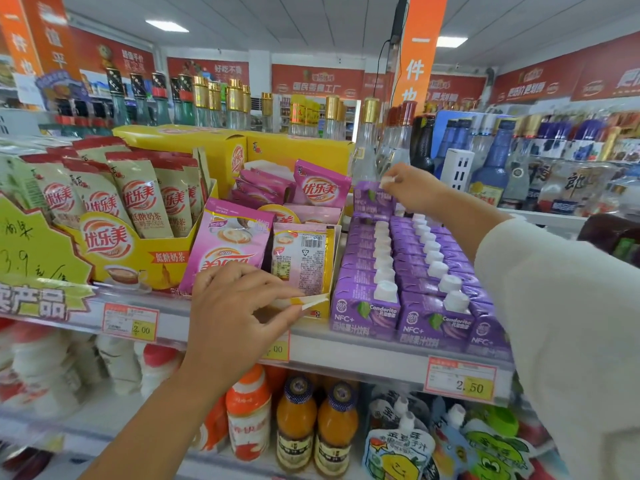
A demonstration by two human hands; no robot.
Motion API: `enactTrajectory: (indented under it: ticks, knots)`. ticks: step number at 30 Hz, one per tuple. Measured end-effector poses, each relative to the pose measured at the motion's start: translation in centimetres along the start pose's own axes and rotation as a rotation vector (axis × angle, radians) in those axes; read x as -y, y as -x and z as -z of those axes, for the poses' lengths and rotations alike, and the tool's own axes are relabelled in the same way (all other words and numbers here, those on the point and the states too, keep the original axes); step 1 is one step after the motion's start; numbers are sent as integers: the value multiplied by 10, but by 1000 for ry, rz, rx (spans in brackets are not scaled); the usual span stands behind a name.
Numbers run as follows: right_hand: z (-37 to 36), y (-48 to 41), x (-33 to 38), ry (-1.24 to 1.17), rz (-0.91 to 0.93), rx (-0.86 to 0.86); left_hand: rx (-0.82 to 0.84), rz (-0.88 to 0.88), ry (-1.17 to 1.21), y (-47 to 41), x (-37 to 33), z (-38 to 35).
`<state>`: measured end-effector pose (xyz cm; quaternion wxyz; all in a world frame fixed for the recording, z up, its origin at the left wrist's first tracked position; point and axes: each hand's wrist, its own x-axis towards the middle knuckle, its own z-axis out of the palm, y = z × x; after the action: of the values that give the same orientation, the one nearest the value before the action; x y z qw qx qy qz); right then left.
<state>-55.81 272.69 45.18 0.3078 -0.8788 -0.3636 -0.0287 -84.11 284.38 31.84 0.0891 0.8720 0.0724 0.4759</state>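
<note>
The left hand is at the front edge of the upper white metal shelf. Its thumb and forefinger are pinched together on the low front lip of a yellow cardboard display tray, which holds upright pink foil milk-tea sachets. The right hand, in a cream sleeve, reaches towards the back of the same shelf. Its fingertips are clamped on the white cap of a purple juice carton. This carton stands higher than the rows of matching purple cartons packed just right of the tray. On the tray's left stands a yellow box of beige sachets. A red-and-yellow price tag hangs on the shelf's front edge below the cartons.
</note>
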Motion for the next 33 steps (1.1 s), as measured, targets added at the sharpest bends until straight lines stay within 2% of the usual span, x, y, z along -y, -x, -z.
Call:
enactTrajectory:
  ticks: [4, 8, 10, 11, 14, 16, 19, 21, 24, 33]
  knots:
    - [12, 45, 26, -295, 26, -203, 14, 13, -11, -1, -4, 4]
    - [2, 146, 39, -428, 75, -320, -43, 31, 108, 9, -24, 15]
    - [-15, 203, 41, -534, 126, -273, 6, 100, 259, 22, -42, 23]
    - [-26, 227, 41, -585, 135, -221, 82, 167, 372, 30, -52, 25]
    - [-61, 273, 37, -704, 72, -61, 358, 432, 855, 57, -71, 28]
    - [-84, 289, 33, -793, 5, 18, 394, 575, 1032, 77, -75, 29]
    - [-110, 302, 25, -968, -72, 124, 331, 755, 1097, 102, -75, 27]
    - [-124, 308, 19, -958, -86, 169, 299, 879, 1154, 116, -73, 27]
    - [-141, 317, 13, -942, -139, 142, 276, 1003, 1198, 132, -70, 28]
    - [-162, 330, 10, -1031, -145, 162, 279, 1062, 1239, 156, -66, 35]
